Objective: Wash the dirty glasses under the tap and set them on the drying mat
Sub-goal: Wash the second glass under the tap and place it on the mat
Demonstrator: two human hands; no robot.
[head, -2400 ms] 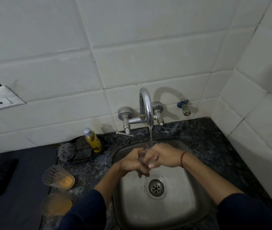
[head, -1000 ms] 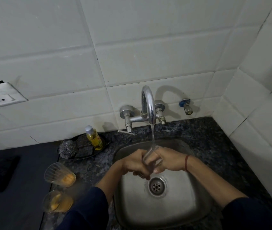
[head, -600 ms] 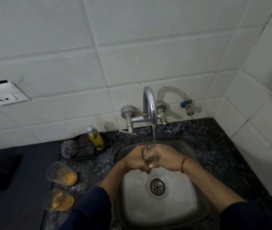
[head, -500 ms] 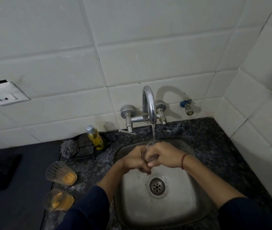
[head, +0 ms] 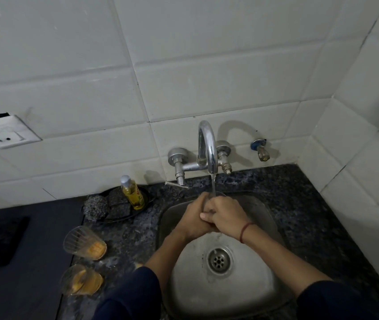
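Clear glass (head: 215,195) gripped by left hand (head: 192,219) and right hand (head: 225,214), under tap (head: 207,146), yellow bottle (head: 133,194), label unreadable

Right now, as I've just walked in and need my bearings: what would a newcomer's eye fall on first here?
First, the left hand and right hand, clasped round a glass under the running tap, over the steel sink. Next, two dirty glasses with orange dregs, on the counter left of the sink.

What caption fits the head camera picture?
Left hand and right hand rinse a glass under the tap; two dirty glasses wait nearby.
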